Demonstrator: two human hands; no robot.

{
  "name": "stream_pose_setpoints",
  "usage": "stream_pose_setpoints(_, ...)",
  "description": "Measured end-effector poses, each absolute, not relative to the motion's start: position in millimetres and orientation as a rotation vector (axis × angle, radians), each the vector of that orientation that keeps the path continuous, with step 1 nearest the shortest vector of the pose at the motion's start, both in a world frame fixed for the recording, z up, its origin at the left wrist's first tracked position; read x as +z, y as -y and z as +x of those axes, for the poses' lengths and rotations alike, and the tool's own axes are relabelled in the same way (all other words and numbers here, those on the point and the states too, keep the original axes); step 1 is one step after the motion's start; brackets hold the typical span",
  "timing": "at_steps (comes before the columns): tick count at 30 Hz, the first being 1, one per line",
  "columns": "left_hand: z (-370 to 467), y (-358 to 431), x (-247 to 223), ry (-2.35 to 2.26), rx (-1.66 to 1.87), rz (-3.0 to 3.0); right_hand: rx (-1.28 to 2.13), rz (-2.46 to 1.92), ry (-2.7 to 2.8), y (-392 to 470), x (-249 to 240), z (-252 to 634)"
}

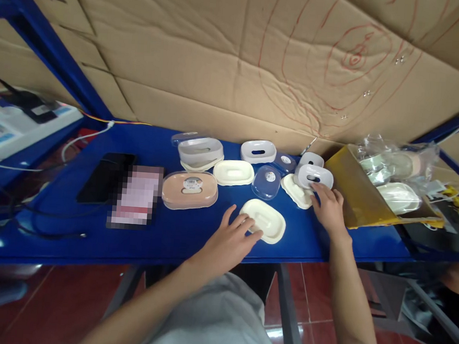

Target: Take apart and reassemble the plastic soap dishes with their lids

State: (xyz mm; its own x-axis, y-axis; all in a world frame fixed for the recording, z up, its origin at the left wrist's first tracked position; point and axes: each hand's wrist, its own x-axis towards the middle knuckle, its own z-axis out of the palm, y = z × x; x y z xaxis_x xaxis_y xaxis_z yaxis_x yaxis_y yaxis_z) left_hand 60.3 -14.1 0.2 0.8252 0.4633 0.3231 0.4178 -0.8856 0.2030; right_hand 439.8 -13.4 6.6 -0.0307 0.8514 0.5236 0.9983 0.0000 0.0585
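My left hand [237, 237] has its fingers spread, with fingertips on the left part of a cream oval tray [270, 223] near the table's front edge. At the right, my right hand [327, 202] reaches to a grey oval piece with a slot [324, 177], its fingers at the lower rim. That piece overlaps another grey piece [312, 159], and a cream tray [297, 193] lies just below them. Between the hands sits a clear lid [266, 183] with a round sticker. Whether the right fingers pinch the grey rim is hard to see.
A yellow-edged cardboard box [340, 187] with bagged parts stands at the right. Left of centre are a pink lidded box [191, 193] and a cream tray [233, 173]. A black phone-like slab [105, 179] and cables lie farther left. Cardboard [206, 60] walls the back.
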Motion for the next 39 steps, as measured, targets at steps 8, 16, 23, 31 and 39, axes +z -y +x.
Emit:
stream_pose_setpoints(8, -1, 41, -14, -0.863, 0.863, 2.770, -0.580, -1.633, 1.966, 71, 18, 362)
stream_pose_setpoints(16, -24, 39, -19, -1.098, 0.949, 2.393, -0.079, -1.324, 2.289, 98, 11, 239)
stream_pose_setpoints(23, -26, 35, -22, -0.985, 0.892, 2.519, 0.043, -1.228, 2.419, 90, 7, 225)
stream_pose_setpoints(31, -27, 37, -24, -1.033, 0.832, 2.659, -0.087, -1.576, 2.233, 32, 8, 269)
stream_pose_setpoints(39, -34, 37, -24, -0.988, 0.887, 2.546, -0.232, -1.834, 1.975, 68, -8, 287)
